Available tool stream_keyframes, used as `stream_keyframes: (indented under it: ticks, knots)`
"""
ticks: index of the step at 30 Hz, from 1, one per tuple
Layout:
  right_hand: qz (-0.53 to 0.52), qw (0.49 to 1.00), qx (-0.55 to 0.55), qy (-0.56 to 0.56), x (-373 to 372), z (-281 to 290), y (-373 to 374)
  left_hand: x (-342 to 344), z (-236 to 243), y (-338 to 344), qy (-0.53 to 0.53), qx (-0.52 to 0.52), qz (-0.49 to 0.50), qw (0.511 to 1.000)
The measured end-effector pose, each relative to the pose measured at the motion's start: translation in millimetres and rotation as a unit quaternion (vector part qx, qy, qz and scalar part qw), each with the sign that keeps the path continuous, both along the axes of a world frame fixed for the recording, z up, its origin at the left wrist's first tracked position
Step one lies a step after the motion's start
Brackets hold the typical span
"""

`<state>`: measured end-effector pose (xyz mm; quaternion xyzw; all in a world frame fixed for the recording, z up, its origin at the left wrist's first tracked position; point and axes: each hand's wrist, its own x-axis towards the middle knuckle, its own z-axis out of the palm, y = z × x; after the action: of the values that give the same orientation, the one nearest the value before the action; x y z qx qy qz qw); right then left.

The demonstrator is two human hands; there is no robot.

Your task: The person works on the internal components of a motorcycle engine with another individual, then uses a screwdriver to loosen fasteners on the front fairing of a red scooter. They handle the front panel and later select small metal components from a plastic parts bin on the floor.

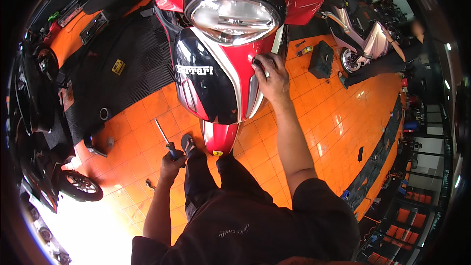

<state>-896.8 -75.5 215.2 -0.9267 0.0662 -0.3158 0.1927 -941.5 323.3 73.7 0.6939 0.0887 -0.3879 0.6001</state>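
A red scooter [256, 51] with black and white front panels stands facing me, its headlight [233, 19] at the top. In my left hand [171, 164], low and to the left of the front fender [221, 136], is a screwdriver [170, 145] with a dark blue and black handle. Its bare shaft points up and away from me. My right hand [274, 76] is against the red front panel just below the headlight. Its fingers are curled together at a small dark spot there; what they hold, if anything, is hidden.
Orange tiles [333, 118] cover the floor. At right are a black toolbox [322, 60], a pink scooter [375, 44] and another person's arm [394, 46]. Dark motorcycles line the left, one with its wheel [81, 185] near me. A yellow box [118, 66] lies on black matting [142, 64].
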Motion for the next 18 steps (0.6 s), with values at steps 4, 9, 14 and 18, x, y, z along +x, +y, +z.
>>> stream_keyframes:
  ticks: [4,9,14,18]
  knots:
    - [0.082,0.986,-0.101,0.105,4,25,-26,-32,-1,-11,0.021,-0.011,0.028,0.999]
    - [0.18,0.95,-0.083,0.24,26,50,-44,-63,-21,-24,0.029,0.004,0.01,1.0]
    - [0.218,0.933,-0.038,0.284,32,55,-53,-67,-1,-42,0.024,-0.006,0.059,0.998]
    - [0.207,0.94,-0.063,0.263,28,53,-51,-67,-4,-42,0.016,0.007,0.09,0.996]
